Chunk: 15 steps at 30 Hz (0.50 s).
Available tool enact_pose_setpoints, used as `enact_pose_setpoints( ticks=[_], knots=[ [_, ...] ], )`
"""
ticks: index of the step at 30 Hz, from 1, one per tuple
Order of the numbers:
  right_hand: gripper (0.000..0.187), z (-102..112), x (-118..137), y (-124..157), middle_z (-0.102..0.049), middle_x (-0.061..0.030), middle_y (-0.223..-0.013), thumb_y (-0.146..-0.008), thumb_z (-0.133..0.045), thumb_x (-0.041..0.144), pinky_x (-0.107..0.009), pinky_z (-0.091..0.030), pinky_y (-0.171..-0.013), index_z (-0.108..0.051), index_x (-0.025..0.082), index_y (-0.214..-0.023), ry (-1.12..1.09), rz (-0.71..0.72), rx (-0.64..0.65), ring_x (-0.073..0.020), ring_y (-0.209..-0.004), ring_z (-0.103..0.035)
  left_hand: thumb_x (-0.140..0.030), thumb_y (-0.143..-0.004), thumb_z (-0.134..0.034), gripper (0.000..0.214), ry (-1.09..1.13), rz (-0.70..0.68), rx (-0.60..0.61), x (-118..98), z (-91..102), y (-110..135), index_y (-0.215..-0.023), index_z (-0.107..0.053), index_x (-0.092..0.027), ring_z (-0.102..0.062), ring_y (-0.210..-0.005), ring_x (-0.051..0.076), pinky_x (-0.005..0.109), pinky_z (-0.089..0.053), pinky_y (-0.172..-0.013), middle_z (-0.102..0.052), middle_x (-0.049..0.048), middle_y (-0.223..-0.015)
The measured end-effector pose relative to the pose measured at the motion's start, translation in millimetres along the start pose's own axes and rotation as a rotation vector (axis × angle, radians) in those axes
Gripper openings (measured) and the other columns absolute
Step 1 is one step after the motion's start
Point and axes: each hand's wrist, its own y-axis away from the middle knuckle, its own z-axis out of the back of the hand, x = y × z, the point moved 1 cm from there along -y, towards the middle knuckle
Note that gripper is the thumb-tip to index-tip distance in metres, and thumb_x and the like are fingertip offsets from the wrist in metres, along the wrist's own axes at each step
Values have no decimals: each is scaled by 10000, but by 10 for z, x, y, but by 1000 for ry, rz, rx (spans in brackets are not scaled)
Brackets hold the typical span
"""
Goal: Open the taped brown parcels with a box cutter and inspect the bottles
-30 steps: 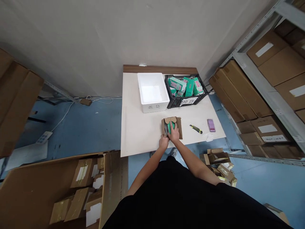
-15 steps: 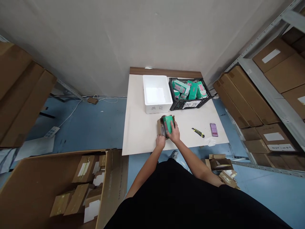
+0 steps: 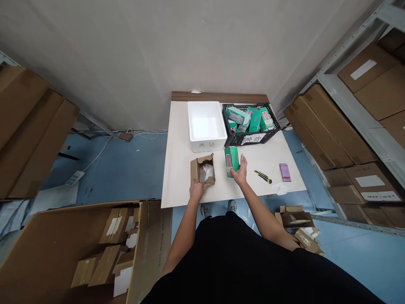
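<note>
A small open cardboard box stands near the table's front edge, with crumpled clear plastic inside. My left hand grips its near left side. To the right, my right hand is closed around the lower part of a green box with a pink panel on its side. Behind them are a white foam bin and a black plastic crate holding several similar green boxes. A yellow-and-black utility knife lies right of my right hand.
On the table's right side lie a blurred purple item and a scrap of clear plastic. A large carton with several small boxes stands at lower left. Shelves with cartons line the right; opened boxes lie on the floor.
The green box has come out of the cardboard box and moved right in my right hand. My left hand has shifted left with the cardboard box, whose inside now shows.
</note>
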Motion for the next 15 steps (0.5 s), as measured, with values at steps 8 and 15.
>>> enact_pose_setpoints(
  ticks=[8,15],
  knots=[
    [1009,-2,-334,64,-178,-172,-1776,-919,-653,394,-543,-425,-1246,-97,237,-1747,-237,219,-101,-348,-1644,-241,-442,-921,-778,629,675,-131,-158,-1141,229,-622,-1490,-630,-219,-641,-1241,327,465,-513,-1088,-696,153,-1356],
    [1016,-58,-740,-122,-473,-199,-1628,-897,-683,377,-576,-421,-1235,-154,185,-1743,-235,223,47,-372,-1506,-455,-323,-635,-971,677,1117,-88,59,-1916,-193,-1202,-1216,-653,-182,-709,-982,215,366,-570,-944,-745,71,-1095]
  ],
)
